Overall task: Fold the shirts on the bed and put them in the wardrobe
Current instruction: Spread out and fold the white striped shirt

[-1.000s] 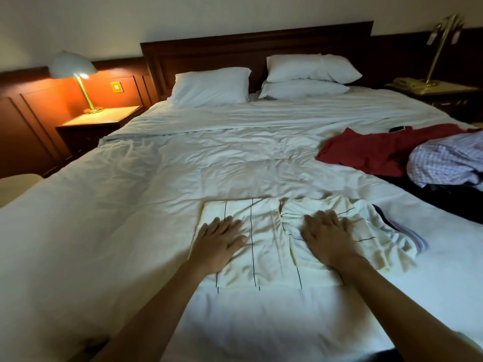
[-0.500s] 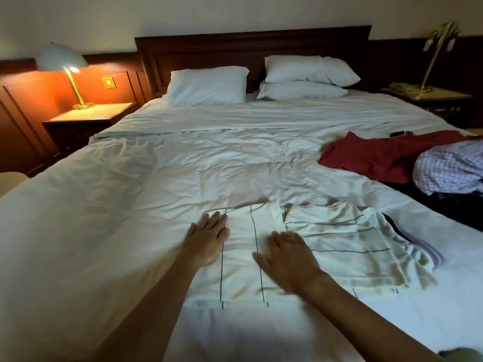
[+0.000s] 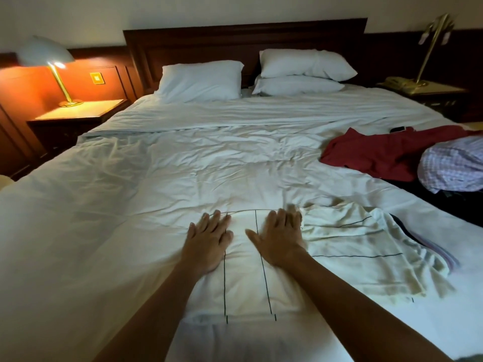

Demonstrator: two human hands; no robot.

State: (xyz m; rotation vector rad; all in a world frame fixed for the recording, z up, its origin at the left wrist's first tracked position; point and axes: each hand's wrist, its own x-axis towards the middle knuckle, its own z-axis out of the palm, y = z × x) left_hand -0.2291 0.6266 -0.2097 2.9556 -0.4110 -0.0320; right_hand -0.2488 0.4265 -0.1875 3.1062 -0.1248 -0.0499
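We see a dim room: lamp (image 3: 47,52) glows orange at left, bed (image 3: 209,165) pale mid-frame, corners dark, edges bowed, right hand (image 3: 279,239) blurred at the tips.

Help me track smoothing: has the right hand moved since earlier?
Yes. The right hand slid left, off the striped shirt's crumpled half onto its flat panel.

Before me, my cream shirt (image 3: 245,278) with thin dark lines lies half-folded on the bed (image 3: 130,205); the red shirt (image 3: 373,152) and checked shirt (image 3: 454,165) lie crumpled to my right.
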